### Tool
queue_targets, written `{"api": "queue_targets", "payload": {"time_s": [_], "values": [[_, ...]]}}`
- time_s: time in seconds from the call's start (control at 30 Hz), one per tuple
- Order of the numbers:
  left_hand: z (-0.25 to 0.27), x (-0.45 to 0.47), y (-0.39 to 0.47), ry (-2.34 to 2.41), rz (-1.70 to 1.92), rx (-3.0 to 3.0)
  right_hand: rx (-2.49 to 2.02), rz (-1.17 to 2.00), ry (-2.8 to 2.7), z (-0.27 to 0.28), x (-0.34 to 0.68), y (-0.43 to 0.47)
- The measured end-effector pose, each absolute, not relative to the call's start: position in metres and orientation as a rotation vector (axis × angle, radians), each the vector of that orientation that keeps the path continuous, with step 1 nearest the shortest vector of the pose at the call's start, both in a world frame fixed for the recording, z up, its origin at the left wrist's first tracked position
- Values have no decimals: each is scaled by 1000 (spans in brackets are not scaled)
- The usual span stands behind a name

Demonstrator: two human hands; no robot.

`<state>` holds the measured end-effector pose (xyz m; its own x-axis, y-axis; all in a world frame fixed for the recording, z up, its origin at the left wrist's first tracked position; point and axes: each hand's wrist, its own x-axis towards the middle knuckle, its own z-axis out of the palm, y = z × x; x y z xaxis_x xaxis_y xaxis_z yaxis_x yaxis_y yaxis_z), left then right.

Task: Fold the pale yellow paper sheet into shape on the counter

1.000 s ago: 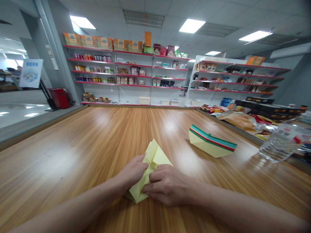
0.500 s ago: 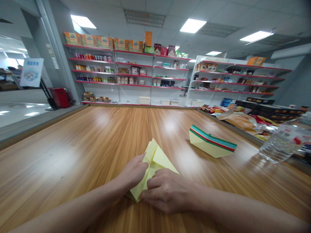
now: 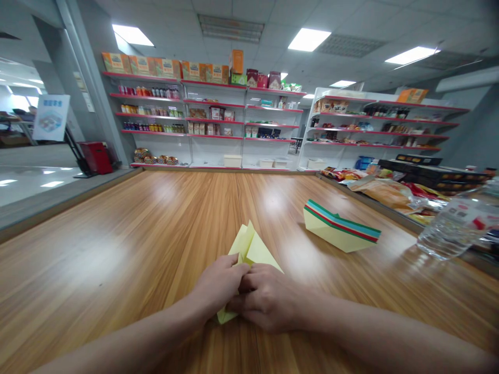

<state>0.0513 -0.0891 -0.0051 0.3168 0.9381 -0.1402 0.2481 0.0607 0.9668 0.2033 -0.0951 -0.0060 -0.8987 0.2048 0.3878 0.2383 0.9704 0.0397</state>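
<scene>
Between my hands is a folded sheet of pale yellow paper [image 3: 262, 253], its pointed top standing up and a flap spreading to the right. My left hand [image 3: 222, 280] grips the paper's left side, thumb pressed toward the centre fold. From the right, my right hand [image 3: 267, 298] closes on the lower part, its fingers bent and touching the left thumb. Both hands cover the middle of the paper; a lower tip shows beneath them. To the right stands a folded paper boat [image 3: 339, 228], pale yellow with green, blue, white and red stripes along its upper edge.
The wooden table [image 3: 156, 234] has a raised border. A clear plastic bottle [image 3: 448, 228] stands at the right, near snack packages [image 3: 384, 195] and dark boxes [image 3: 424, 174]. Stocked shelves [image 3: 210, 109] line the back, and a sign [image 3: 50, 118] stands far left.
My left hand has moved right, and my hands now meet over the middle of the paper. The paper's left side has drawn inward and its folds stand up more.
</scene>
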Motion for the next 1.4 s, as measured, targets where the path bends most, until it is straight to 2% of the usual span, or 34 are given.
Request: {"api": "queue_targets", "payload": {"time_s": [0.17,0.43,0.6,0.73,0.9,1.03,1.17,1.33,1.4], "values": [[-6,52,-93,1283,896,1497,-292,-106,-2736,-4,209,-96],[-3,57,-95,1231,728,1283,-497,-153,-2722,-1,214,-97],[-1,65,-107,1167,1017,1233,-380,-144,-2743,-5,213,-99],[-1,68,-109,1163,1063,1183,-203,-60,-2761,-3,211,-101],[-4,66,-106,1162,1085,1104,-380,-96,-2768,-2,213,-101],[-4,65,-106,1130,1064,1094,-347,-76,-2756,-3,215,-101],[-2,66,-106,1101,999,1124,-685,-182,-2691,-3,220,-99],[1,66,-107,1225,983,1267,-632,-229,-2760,0,227,-95],[2,65,-107,1275,949,1323,-767,-284,-2733,1,230,-92]]}}
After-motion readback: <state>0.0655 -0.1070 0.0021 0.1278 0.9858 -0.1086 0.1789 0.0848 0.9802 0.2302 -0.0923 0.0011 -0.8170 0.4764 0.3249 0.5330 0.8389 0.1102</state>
